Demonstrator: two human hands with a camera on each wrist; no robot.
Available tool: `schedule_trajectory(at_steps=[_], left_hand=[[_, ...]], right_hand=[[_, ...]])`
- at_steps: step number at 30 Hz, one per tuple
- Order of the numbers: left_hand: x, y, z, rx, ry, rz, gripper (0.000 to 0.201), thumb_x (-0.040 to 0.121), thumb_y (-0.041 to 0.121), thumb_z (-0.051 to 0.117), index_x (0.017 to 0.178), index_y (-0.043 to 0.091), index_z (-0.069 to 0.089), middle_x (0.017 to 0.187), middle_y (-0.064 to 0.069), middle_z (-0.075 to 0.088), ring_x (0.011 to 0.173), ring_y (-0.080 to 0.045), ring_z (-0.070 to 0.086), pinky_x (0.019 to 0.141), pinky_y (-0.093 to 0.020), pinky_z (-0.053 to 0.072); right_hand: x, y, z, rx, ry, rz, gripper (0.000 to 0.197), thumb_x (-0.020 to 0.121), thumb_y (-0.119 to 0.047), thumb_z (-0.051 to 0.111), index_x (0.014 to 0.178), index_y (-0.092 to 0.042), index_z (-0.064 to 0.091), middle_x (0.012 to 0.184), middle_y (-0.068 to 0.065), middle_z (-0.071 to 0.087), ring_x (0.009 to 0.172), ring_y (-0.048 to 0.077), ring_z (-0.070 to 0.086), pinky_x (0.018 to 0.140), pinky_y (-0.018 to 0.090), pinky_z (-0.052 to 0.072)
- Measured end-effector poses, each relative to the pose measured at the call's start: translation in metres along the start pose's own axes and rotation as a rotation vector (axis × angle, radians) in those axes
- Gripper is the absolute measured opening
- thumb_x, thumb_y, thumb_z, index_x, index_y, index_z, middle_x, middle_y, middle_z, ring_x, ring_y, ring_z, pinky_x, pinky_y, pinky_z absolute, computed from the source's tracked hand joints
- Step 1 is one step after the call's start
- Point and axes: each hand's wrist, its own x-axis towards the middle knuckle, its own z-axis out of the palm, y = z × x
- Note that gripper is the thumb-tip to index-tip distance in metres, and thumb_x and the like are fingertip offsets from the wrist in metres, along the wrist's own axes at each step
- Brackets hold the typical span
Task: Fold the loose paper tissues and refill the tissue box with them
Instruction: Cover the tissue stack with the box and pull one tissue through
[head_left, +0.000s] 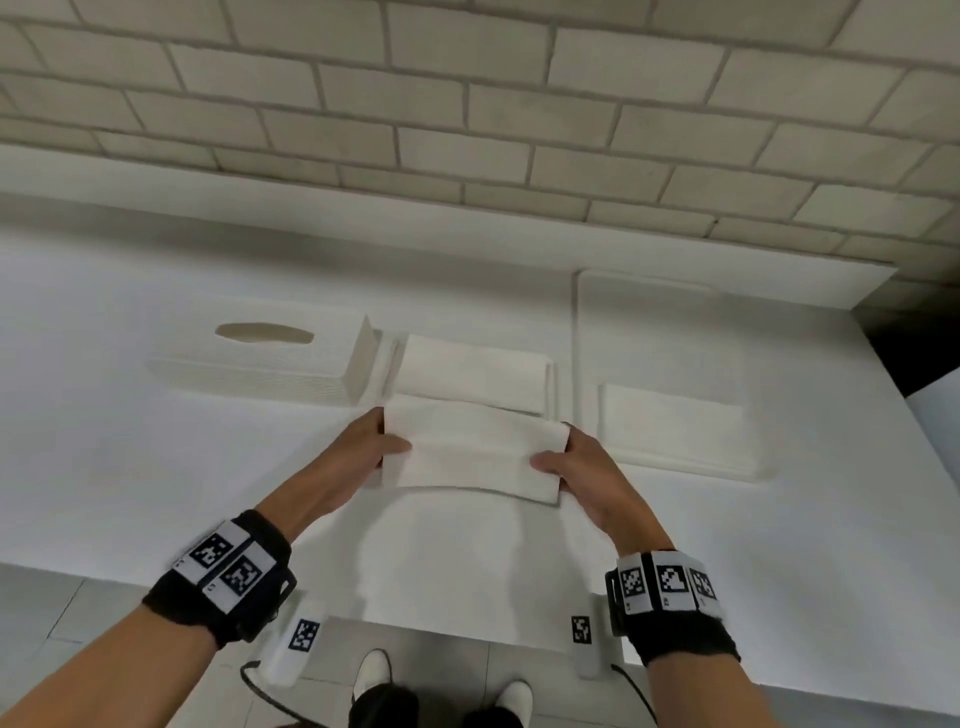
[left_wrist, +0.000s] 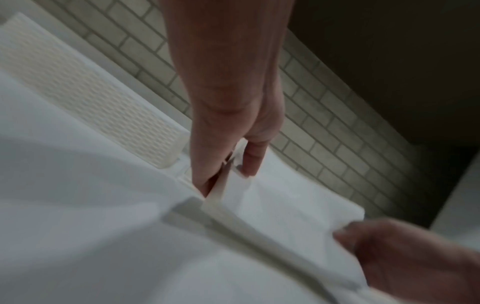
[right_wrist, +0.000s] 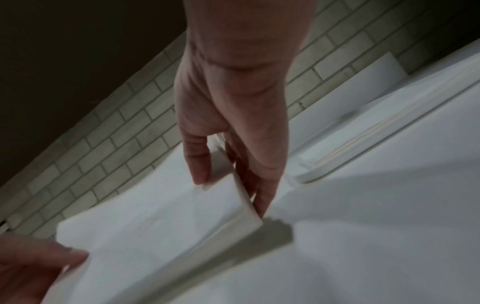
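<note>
The white surface (head_left: 156, 467) runs along a brick-patterned wall (head_left: 467, 104), its near edge towards the person. A shallow white tray (head_left: 587, 364) sits towards the right far corner and holds a flat sheet of loose tissue (head_left: 670, 421). The tissue box lid (head_left: 260, 358), with its oval slot up, lies left of centre. Just right of it stands the open box base (head_left: 551, 384), already carrying a stack of folded tissues (head_left: 472, 374).

Nearer the front edge, a folded bundle of tissues (head_left: 472, 452) is held just above the surface and just in front of the base. The left hand (head_left: 358, 457) pinches its left end, thumb on top and fingers beneath. The right hand (head_left: 592, 467) pinches the right end the same way. Both grips are narrow and closed on the paper.

The step in hand looks like carrying a finished fold to the box. The next move probably calls for lifting the bundle forward over the base and lowering it level, edges lined up with the stack. Both ends should be let go together, since soft paper sags or unfolds if one side drops first. The tray's sheet is not yet folded.
</note>
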Motion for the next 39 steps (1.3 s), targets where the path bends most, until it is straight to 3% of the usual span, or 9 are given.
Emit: schedule_trajectory(at_steps=[4, 10, 18, 22, 25, 27, 30, 36, 39], left_hand=[[-0.003, -0.022, -0.002, 0.153, 0.055, 0.204, 0.042, 0.093, -0.001, 0.053, 0.115, 0.034, 0.049, 0.112, 0.008, 0.061, 0.100, -0.006, 0.058, 0.085, -0.023, 0.045], [0.002, -0.044, -0.006, 0.269, -0.012, 0.270, 0.039, 0.100, 0.006, 0.045, 0.132, 0.025, 0.037, 0.127, 0.017, 0.051, 0.117, 0.005, 0.047, 0.101, -0.020, 0.036], [0.006, -0.048, -0.006, 0.303, 0.022, 0.336, 0.035, 0.100, 0.004, 0.042, 0.128, 0.026, 0.036, 0.119, 0.022, 0.050, 0.102, 0.027, 0.048, 0.089, -0.003, 0.036], [0.005, -0.046, -0.005, 0.278, 0.074, 0.391, 0.035, 0.100, 0.008, 0.047, 0.115, 0.039, 0.045, 0.114, 0.019, 0.058, 0.098, 0.022, 0.053, 0.084, -0.001, 0.039], [0.009, -0.032, -0.006, 0.276, 0.141, 0.393, 0.020, 0.097, 0.011, 0.053, 0.100, 0.031, 0.056, 0.087, 0.000, 0.062, 0.075, 0.000, 0.057, 0.069, -0.008, 0.041], [0.017, -0.010, -0.009, 0.224, 0.166, 0.379, 0.009, 0.094, 0.010, 0.058, 0.095, 0.018, 0.062, 0.086, -0.007, 0.062, 0.077, -0.014, 0.055, 0.070, -0.019, 0.042], [0.034, 0.033, -0.011, 0.101, 0.210, 0.332, 0.015, 0.090, 0.007, 0.064, 0.103, 0.011, 0.068, 0.093, -0.004, 0.068, 0.079, -0.013, 0.061, 0.070, -0.021, 0.046], [0.069, 0.079, -0.010, -0.033, 0.336, 0.174, 0.018, 0.082, 0.002, 0.070, 0.074, 0.017, 0.065, 0.075, 0.002, 0.064, 0.067, -0.010, 0.060, 0.057, -0.016, 0.046], [0.083, 0.078, -0.009, -0.038, 0.369, 0.116, 0.021, 0.080, 0.002, 0.071, 0.069, 0.017, 0.064, 0.073, 0.000, 0.064, 0.074, -0.019, 0.061, 0.062, -0.021, 0.048]], right_hand=[[-0.011, 0.013, 0.012, -0.061, 0.045, -0.143, 0.035, 0.073, -0.004, 0.061, 0.103, -0.023, 0.061, 0.090, -0.005, 0.063, 0.082, 0.011, 0.057, 0.071, 0.023, 0.044], [-0.012, 0.029, 0.022, -0.118, 0.087, -0.204, 0.048, 0.084, 0.001, 0.050, 0.127, -0.020, 0.056, 0.119, -0.004, 0.065, 0.104, 0.007, 0.059, 0.086, 0.021, 0.043], [-0.017, 0.039, 0.024, -0.140, 0.140, -0.215, 0.038, 0.095, -0.002, 0.045, 0.126, -0.021, 0.055, 0.109, -0.008, 0.066, 0.083, -0.007, 0.058, 0.081, 0.019, 0.042], [-0.018, 0.045, 0.024, -0.140, 0.179, -0.257, 0.031, 0.098, -0.006, 0.048, 0.123, -0.020, 0.058, 0.106, 0.012, 0.067, 0.079, 0.008, 0.056, 0.073, 0.022, 0.044], [-0.016, 0.033, 0.021, -0.057, 0.225, -0.257, 0.027, 0.096, -0.005, 0.053, 0.120, -0.015, 0.061, 0.106, 0.018, 0.069, 0.085, 0.026, 0.061, 0.076, 0.031, 0.046], [-0.007, 0.012, 0.015, 0.058, 0.294, -0.251, 0.031, 0.091, 0.000, 0.059, 0.120, -0.011, 0.060, 0.102, 0.012, 0.072, 0.091, 0.024, 0.066, 0.083, 0.033, 0.051], [0.021, -0.026, 0.003, 0.142, 0.393, -0.219, 0.035, 0.085, -0.001, 0.067, 0.120, -0.006, 0.063, 0.106, 0.014, 0.072, 0.098, 0.030, 0.068, 0.088, 0.040, 0.053], [0.061, -0.071, 0.004, 0.087, 0.457, -0.167, 0.026, 0.084, -0.003, 0.070, 0.110, -0.002, 0.068, 0.102, 0.009, 0.070, 0.093, 0.024, 0.066, 0.092, 0.038, 0.053], [0.075, -0.067, 0.007, 0.044, 0.481, -0.115, 0.026, 0.085, -0.006, 0.070, 0.111, -0.007, 0.068, 0.096, 0.003, 0.067, 0.094, 0.022, 0.063, 0.091, 0.038, 0.053]])
